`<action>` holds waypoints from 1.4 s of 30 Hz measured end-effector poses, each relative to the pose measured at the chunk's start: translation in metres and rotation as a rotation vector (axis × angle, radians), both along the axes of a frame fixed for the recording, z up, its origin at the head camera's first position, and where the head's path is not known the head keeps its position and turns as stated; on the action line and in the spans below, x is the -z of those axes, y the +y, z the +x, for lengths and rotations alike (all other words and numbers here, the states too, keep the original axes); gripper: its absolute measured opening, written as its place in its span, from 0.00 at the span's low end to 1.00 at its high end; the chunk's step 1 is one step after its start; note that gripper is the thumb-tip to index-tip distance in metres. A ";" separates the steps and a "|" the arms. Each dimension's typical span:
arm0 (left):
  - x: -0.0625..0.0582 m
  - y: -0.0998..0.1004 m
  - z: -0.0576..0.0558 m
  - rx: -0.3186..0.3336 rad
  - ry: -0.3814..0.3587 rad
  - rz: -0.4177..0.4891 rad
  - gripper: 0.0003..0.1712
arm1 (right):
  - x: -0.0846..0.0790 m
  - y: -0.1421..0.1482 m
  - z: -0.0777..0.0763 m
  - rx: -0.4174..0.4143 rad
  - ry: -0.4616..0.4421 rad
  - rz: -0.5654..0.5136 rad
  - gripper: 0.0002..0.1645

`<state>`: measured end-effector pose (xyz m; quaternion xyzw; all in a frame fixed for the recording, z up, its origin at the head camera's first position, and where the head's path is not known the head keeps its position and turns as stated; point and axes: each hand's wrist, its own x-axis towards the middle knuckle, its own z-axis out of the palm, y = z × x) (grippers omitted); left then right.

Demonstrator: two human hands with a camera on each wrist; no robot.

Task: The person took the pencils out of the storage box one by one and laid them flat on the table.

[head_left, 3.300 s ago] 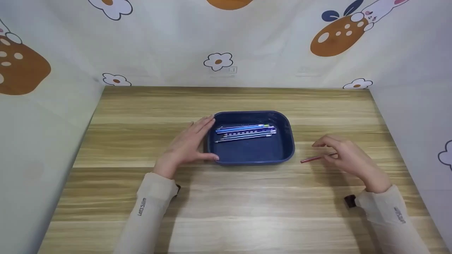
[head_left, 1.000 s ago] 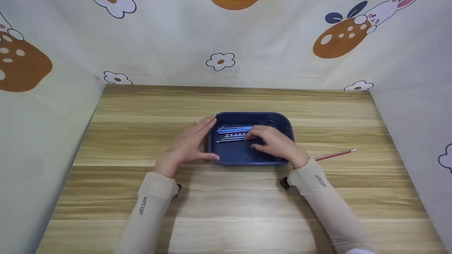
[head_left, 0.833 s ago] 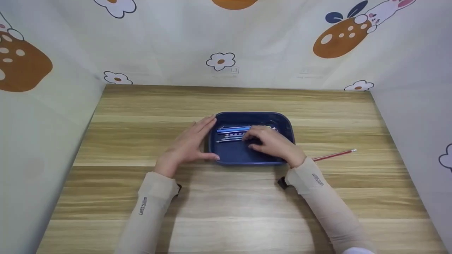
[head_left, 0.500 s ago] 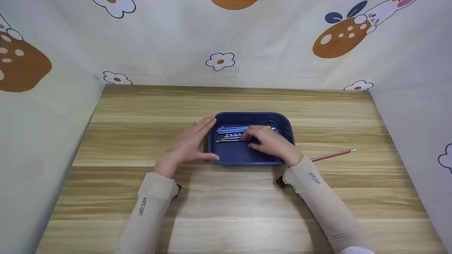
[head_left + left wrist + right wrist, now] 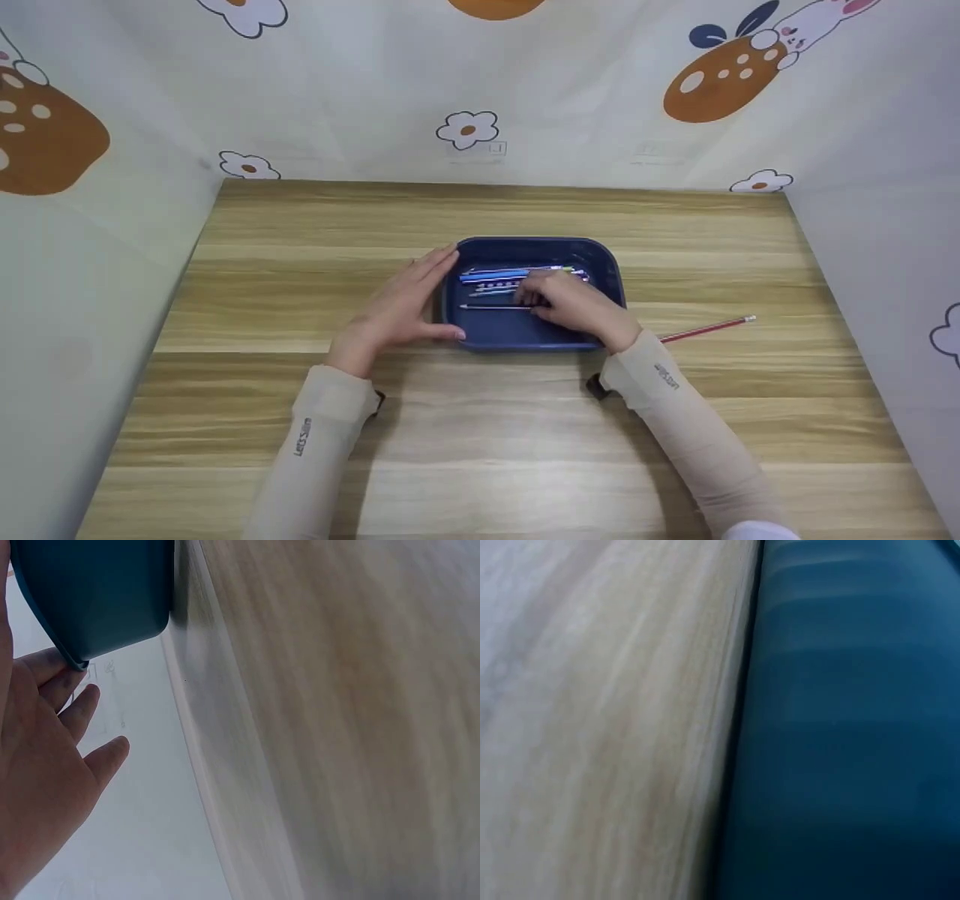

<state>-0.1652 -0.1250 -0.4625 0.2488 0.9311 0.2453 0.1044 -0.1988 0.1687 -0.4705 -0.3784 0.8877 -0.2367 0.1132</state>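
Note:
A navy blue box (image 5: 517,334) sits on the table with a bundle of blue and patterned pencils (image 5: 487,278) lying inside. My left hand (image 5: 394,307) rests along the box's left end, thumb and fingers spread and fairly straight; in the left wrist view its fingers touch the rim. Inside the box, my right hand (image 5: 577,301) pinches a dark pencil (image 5: 491,307) that lies slightly apart from the bundle, its tip pointing left. The pencil's right end is hidden under that hand. Only the box's outer wall (image 5: 840,727) and the table show in the right wrist view.
A red pencil (image 5: 705,328) with a white end lies on the wooden table (image 5: 480,465), right of the box, partly behind the right sleeve. Patterned cloth walls (image 5: 570,97) close off the back and both sides.
My right hand has let go of the red pencil and moved left into the box. Within the last half second it has drawn one dark pencil away from the bundle. The left hand stays put.

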 end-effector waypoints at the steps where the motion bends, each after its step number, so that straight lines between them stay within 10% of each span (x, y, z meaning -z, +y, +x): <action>1: 0.000 0.000 0.000 -0.001 0.001 -0.001 0.69 | 0.000 0.000 0.000 0.000 0.003 0.003 0.15; 42: -0.001 0.000 -0.001 0.004 0.007 -0.029 0.69 | -0.044 0.027 0.022 0.008 0.158 -0.062 0.13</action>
